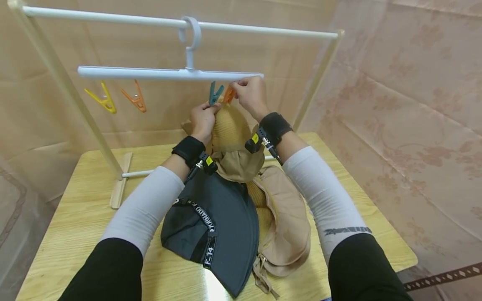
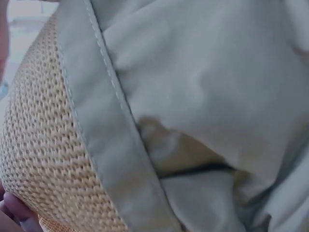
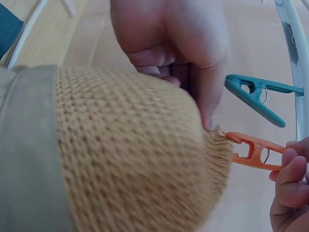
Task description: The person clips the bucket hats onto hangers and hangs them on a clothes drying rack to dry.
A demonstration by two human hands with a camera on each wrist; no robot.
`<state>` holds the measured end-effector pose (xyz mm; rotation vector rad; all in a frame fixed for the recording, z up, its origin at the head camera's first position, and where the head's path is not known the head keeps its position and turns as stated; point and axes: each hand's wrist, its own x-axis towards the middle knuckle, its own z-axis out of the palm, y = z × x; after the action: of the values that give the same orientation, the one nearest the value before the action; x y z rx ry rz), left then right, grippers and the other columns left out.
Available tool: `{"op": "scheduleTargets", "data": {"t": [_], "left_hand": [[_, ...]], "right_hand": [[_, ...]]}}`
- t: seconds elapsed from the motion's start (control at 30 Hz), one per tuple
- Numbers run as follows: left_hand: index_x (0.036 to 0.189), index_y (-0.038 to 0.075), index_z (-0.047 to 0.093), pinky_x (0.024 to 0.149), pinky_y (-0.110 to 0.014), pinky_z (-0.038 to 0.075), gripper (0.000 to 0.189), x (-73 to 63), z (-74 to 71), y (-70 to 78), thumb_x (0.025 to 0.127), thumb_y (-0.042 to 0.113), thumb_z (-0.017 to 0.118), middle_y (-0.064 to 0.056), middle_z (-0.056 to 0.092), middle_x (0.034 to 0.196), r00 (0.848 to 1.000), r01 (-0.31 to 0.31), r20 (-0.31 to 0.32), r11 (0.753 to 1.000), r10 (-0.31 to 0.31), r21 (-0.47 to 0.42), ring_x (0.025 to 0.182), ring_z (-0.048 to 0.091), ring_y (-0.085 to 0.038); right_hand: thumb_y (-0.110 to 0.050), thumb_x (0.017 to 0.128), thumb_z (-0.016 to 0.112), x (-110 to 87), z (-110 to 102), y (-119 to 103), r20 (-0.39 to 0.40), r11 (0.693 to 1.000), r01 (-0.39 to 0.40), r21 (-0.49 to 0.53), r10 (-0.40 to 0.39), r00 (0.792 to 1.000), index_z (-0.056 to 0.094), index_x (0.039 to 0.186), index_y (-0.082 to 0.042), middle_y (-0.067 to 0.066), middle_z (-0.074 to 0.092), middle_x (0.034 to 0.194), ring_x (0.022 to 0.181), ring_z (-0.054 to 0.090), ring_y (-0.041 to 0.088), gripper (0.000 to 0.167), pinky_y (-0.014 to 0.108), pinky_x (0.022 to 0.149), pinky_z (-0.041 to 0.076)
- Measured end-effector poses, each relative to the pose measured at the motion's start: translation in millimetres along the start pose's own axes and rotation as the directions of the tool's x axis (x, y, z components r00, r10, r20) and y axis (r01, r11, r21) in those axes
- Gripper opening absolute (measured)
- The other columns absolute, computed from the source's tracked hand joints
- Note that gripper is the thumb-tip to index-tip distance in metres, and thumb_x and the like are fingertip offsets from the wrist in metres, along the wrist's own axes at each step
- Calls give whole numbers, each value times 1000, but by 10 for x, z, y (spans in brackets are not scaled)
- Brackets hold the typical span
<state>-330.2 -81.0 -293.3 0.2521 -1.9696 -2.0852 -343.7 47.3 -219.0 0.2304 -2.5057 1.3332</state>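
Note:
A straw-weave hat with a beige cloth brim (image 1: 230, 125) is held up below the white hanger. My left hand (image 1: 202, 121) pinches the woven crown near its top, with thumb and fingers on the weave (image 3: 130, 140). My right hand (image 1: 251, 96) pinches the handles of an orange clothespin (image 3: 256, 151) that hangs from the hanger. The clothespin's jaws meet the folded tip of the crown. Just left of it a teal clothespin (image 1: 215, 93) hangs free. The left wrist view is filled by the woven crown and cloth brim (image 2: 207, 87).
The hanger (image 1: 150, 73) hooks over a white rack bar (image 1: 263, 28). A yellow clothespin (image 1: 107, 100) and another orange clothespin (image 1: 137, 100) dangle at its left. On the wooden table (image 1: 67, 234) lie a dark hat (image 1: 226, 217) with lettered tape and a beige hat (image 1: 291, 225).

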Motion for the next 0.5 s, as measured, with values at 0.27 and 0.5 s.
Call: {"op": "scheduleTargets", "data": {"t": [0.27, 0.5], "left_hand": [[107, 8, 73, 71, -21, 45, 22, -22, 5, -13, 94, 23, 66, -1, 66, 111, 998, 9, 58, 996, -4, -89, 88, 56, -11], [110, 5, 72, 66, -20, 45, 25, -40, 133, -60, 94, 24, 65, -7, 66, 120, 999, -9, 40, 999, 11, -40, 80, 56, -8]], "right_hand": [[-32, 90, 70, 1, -30, 68, -39, 996, 39, 80, -36, 999, 75, 89, 0, 9, 71, 79, 63, 61, 16, 32, 20, 49, 35], [-37, 90, 69, -50, -77, 139, -42, 998, -23, 61, 26, 999, 75, 91, -1, 10, 73, 91, 77, 67, 18, 37, 20, 57, 42]]}}
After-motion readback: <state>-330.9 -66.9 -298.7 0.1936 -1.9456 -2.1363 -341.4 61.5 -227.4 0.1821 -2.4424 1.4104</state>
